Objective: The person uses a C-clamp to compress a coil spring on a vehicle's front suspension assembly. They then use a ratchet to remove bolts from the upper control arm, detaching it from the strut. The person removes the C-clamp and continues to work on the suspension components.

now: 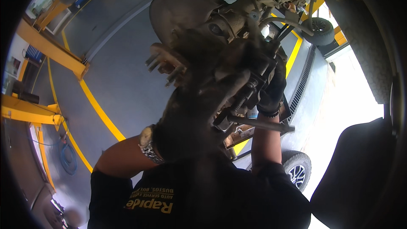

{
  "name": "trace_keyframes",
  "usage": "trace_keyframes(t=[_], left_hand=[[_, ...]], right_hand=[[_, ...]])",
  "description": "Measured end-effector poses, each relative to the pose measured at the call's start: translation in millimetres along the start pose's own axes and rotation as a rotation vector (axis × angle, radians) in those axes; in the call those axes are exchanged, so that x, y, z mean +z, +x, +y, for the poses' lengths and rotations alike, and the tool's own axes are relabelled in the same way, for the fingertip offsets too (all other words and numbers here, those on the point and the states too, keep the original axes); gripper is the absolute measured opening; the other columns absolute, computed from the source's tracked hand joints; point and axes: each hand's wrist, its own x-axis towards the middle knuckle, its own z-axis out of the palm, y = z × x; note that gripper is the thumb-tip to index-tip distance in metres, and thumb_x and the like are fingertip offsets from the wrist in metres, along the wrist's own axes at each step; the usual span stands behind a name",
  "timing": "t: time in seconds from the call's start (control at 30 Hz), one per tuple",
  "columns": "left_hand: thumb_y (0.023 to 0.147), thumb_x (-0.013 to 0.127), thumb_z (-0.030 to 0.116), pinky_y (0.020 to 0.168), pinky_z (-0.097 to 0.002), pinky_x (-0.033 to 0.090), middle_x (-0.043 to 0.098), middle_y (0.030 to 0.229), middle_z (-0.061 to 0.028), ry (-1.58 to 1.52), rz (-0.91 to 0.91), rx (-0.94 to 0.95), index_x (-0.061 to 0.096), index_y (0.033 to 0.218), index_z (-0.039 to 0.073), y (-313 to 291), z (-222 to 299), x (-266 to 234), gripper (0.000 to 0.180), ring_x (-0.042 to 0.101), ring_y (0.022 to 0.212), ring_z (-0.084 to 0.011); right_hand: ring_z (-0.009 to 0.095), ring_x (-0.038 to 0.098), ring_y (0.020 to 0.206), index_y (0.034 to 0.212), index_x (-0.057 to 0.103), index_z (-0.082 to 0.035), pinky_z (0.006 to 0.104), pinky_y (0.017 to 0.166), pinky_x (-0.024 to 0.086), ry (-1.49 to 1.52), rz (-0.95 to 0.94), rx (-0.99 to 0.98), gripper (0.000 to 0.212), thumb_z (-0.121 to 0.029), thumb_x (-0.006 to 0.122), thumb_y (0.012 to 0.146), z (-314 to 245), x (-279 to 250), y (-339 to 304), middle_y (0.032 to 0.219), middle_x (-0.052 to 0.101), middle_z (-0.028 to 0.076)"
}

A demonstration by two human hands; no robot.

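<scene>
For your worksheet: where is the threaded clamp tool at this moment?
In the head view, the threaded clamp tool sits right of centre, between the gloved left hand and right hand, below the brake disc.

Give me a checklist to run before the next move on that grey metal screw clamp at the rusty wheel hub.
1. Black-gloved right hand grips the grey metal screw clamp: ok.
2. Black-gloved left hand steadies the work: cannot tell, blurred.
3. Clamp's bar handle is free of both hands: ok.
4. Rusty wheel hub's studs are clear of fingers: ok.
5. Clamp sits square: cannot tell, hidden.
</scene>
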Motion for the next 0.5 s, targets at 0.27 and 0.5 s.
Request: trace_keyframes(t=[0.27,0.5], left_hand=[[0.081,0.07,0.003,0.086,-0.0437,0.057,0.063,0.126,-0.0185,0.365,-0.04,0.226,0.063,0.13,0.008,15.8,-7.5,-11.7,0.05,0.067,0.102,-0.0341],[0.085,0.049,-0.005,0.092,-0.0382,0.056,0.069,0.117,-0.0219,0.126,-0.04,0.244,0.057,0.132,-0.006,34.6,-3.7,-57.7,0.047,0.07,0.108,-0.0303]], right_hand=[[0.04,0.051,0.125,0.128,0.056,-0.002,0.0479,0.107,0.04,-0.378,-0.076,-0.172,0.075,-0.023,0.082,0.061,5.2,-12.1,7.1,0.13,0.055,0.019],[0.043,0.041,0.132,0.123,0.061,-0.01,0.0514,0.107,0.039,-0.384,-0.102,-0.32,0.072,-0.025,0.087,0.058,-27.1,6.5,22.9,0.134,0.055,0.017]])
